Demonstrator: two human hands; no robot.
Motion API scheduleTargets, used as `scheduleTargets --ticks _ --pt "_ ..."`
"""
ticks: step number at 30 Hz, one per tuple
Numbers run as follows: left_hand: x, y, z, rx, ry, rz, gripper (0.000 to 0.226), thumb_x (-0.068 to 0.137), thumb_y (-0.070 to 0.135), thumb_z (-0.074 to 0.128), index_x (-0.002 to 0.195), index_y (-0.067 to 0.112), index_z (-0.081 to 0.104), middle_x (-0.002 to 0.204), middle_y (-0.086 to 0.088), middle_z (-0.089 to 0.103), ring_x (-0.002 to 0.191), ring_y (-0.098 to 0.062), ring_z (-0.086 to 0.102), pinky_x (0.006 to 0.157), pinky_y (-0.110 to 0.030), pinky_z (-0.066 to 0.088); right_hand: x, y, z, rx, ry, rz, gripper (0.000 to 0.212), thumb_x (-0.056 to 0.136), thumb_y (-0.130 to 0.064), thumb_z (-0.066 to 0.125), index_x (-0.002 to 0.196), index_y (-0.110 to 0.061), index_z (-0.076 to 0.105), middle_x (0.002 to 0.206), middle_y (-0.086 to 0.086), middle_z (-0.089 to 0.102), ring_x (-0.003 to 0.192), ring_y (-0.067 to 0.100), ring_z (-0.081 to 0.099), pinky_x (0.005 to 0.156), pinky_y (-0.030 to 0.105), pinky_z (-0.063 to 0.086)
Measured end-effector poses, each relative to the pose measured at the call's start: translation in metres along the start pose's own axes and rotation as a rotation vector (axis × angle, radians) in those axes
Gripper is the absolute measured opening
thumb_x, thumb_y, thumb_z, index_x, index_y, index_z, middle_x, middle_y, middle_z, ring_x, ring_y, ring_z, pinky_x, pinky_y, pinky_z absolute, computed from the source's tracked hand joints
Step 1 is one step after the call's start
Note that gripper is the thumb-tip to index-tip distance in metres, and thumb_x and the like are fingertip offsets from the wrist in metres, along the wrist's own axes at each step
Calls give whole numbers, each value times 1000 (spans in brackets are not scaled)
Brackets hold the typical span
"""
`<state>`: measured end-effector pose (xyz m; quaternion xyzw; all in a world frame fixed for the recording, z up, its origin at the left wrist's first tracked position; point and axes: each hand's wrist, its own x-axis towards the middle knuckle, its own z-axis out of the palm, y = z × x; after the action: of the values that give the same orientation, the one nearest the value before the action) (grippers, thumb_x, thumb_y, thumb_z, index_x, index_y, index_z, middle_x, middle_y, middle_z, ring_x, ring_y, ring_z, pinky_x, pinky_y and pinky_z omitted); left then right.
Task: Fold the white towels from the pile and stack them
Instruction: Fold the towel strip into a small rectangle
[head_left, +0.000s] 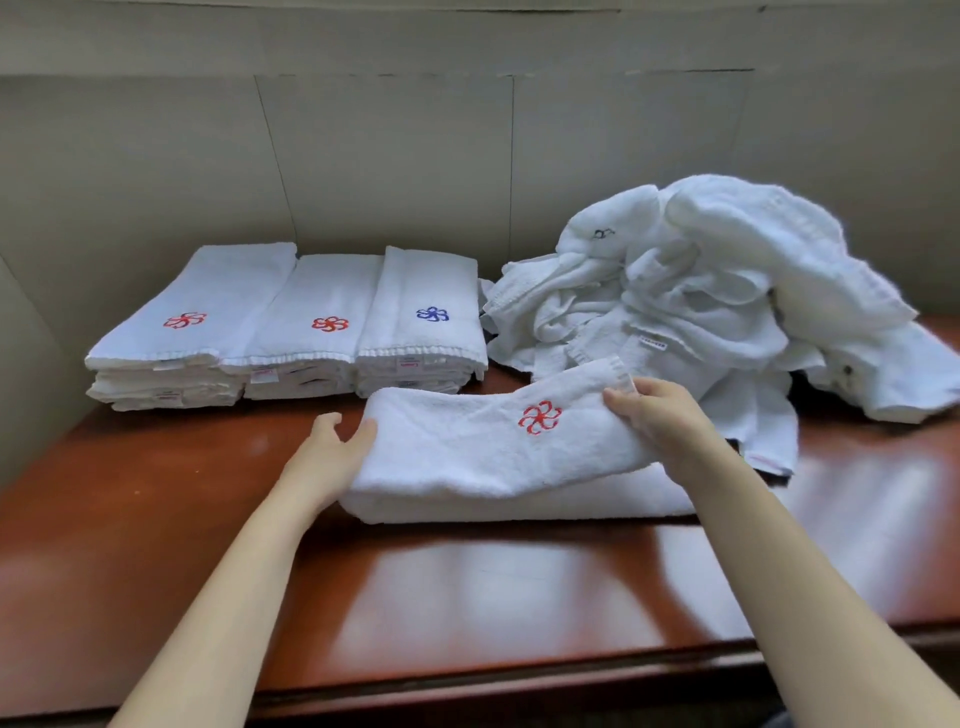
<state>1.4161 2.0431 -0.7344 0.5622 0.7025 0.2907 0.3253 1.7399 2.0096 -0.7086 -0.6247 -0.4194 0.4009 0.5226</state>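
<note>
Pinching the folded towel (467, 457) at both ends with my left hand (332, 447) and right hand (660, 415), I should keep its edges level for the stacks (291, 306) at centre left.

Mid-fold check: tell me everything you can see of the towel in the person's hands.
The towel is white terry cloth, folded into a long band lying on the brown table, with a red pinwheel emblem on top. The left hand grips its left end; the right hand holds the raised right end.
</note>
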Motion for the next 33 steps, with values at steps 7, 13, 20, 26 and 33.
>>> scheduleTargets --ticks 7,13,20,26,33 --pt "-6 15 17 16 -109 -36 91 75 41 76 147 14 26 143 -9 45 120 -27 51 93 -34 42 3 28 -31 -539 32 39 21 83 -15 66 63 -11 61 69 4 61 71 21 56 67 31 42" --pt "1 11 -28 -151 43 -70 103 47 21 84 139 4 39 131 -17 52 110 -31 55 81 -35 47 -20 24 4 -334 -166 40 11 88 -11 64 96 -5 68 72 1 65 53 2 59 50 15 44" --pt "14 -23 -50 144 220 -137 67 85 29 64 143 11 35 143 -16 43 129 -36 42 102 -41 36 -35 17 45 -205 -147 0 17 84 -9 66 70 -12 57 63 -2 55 49 5 52 48 19 39" --pt "12 -15 -24 271 43 -43 66 83 44 65 136 12 42 136 -11 48 120 -32 47 91 -38 39 -27 3 2 -248 -51 87 13 77 -9 71 76 -6 59 74 13 54 67 21 51 60 29 38" --pt "8 -6 -16 359 55 -2 69 84 44 65 138 9 38 139 -13 45 125 -33 45 97 -40 38 -27 14 -8 -371 -74 191 19 81 -9 72 69 -11 57 65 5 53 56 15 49 54 24 41"
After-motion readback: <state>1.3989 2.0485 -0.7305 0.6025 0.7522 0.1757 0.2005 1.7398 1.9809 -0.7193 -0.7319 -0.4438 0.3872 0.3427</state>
